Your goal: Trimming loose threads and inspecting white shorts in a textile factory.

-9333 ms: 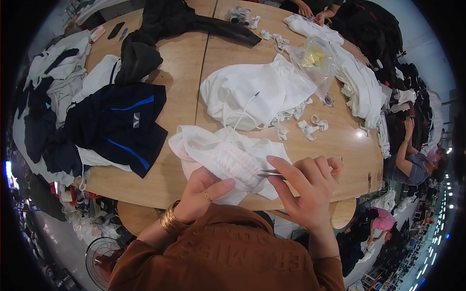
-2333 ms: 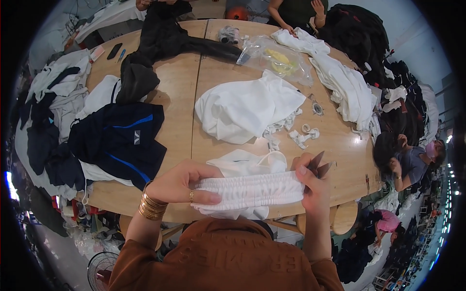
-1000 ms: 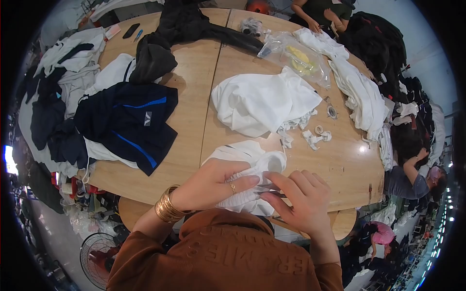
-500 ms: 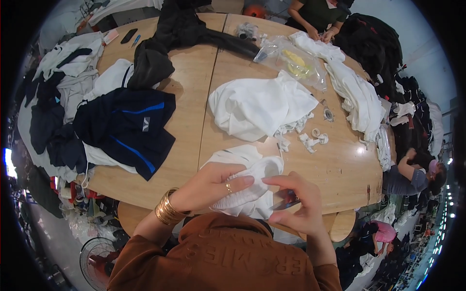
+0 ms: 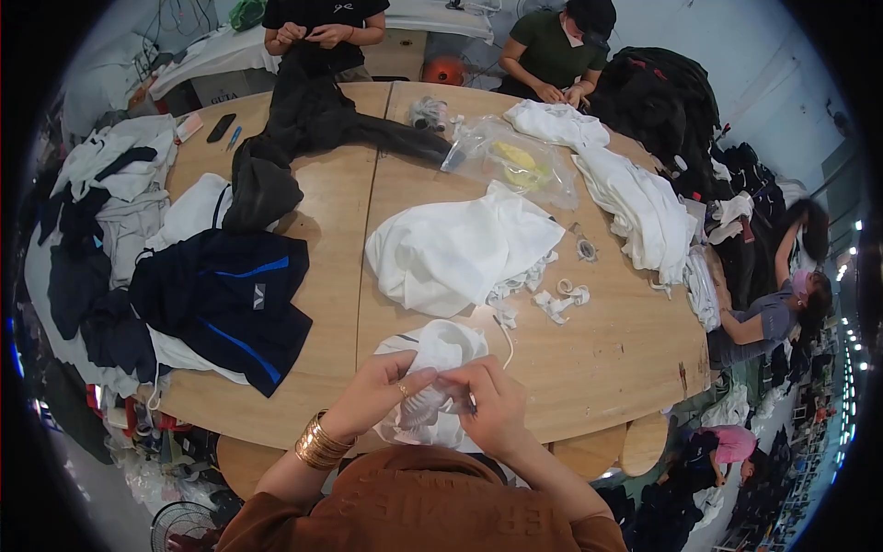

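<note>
We record the main risk at the pinch point. The left hand [image 5: 384, 396] and the right hand [image 5: 494, 411] work the white garment [image 5: 445, 348] with fingertips almost together, and a small dark edge [image 5: 473, 402] shows by the right hand's fingers. We cannot tell what it belongs to; should it be a blade, we judge that a slip could nick cloth or skin. We also judge that uneven tugging could distort the gathers [image 5: 423, 407], which look elastic. A thin white cord [image 5: 509, 348] curves just beyond the right hand and could snag on the fingers. White scraps [image 5: 554, 305] lie further up the table [image 5: 322, 391]; matching in colour, one clinging to the garment could pass unnoticed.

As to position, we find the garment between the hands, at the table's near side. The left hand pinches it from the left, thumb uppermost. The right hand pinches its edge from the right, thumb and fingers drawn in; the exact contact is hidden. The garment's rounded opening stands just beyond the fingertips, and its gathered cloth falls between the hands toward the person. We cannot tell whether the lower folds touch the tabletop.
</note>
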A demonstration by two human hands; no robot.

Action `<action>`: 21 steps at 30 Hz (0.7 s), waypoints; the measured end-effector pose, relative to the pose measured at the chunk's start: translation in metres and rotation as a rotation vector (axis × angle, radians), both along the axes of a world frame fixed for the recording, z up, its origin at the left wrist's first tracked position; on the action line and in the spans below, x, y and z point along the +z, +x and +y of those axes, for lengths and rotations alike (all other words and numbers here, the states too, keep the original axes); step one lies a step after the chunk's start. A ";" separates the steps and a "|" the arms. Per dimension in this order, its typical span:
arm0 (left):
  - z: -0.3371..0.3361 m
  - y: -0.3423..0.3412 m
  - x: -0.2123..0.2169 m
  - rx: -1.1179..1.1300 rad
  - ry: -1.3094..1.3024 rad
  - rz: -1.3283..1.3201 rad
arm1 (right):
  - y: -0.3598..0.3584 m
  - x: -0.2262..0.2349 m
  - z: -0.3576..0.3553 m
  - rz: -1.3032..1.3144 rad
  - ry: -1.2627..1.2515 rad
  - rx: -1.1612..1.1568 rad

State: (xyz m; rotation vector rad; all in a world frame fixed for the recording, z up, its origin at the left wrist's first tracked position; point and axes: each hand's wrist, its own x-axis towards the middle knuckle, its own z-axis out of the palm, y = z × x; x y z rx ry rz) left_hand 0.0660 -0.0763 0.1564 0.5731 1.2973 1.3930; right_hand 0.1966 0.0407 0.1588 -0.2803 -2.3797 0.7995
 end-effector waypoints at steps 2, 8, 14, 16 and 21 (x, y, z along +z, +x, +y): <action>0.001 0.000 -0.001 0.007 -0.005 0.006 | -0.002 0.003 0.003 -0.030 -0.032 -0.009; 0.000 -0.001 0.000 0.072 0.002 -0.003 | 0.017 0.021 0.021 -0.125 -0.452 0.093; -0.004 -0.003 -0.001 0.133 0.073 -0.112 | 0.021 0.032 0.027 -0.412 -0.295 -0.133; -0.004 0.000 -0.001 0.140 0.051 -0.057 | 0.026 0.032 0.029 -0.358 -0.357 -0.040; -0.005 -0.002 0.002 0.083 0.052 -0.086 | 0.022 0.060 0.021 -0.504 -0.138 0.039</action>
